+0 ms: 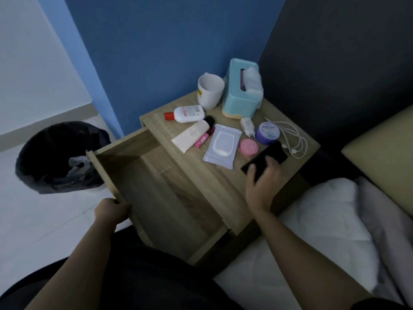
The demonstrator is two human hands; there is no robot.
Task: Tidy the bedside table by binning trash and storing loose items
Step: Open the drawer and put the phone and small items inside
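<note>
The left hand grips the open drawer at its front corner, the right hand closes on the black phone at the worktop's front-right edge — better lift it flat, then lay it gently inside.

Nothing was actually readable: print on the purple jar, white bottle and cup's yellow tag was too blurry.
</note>
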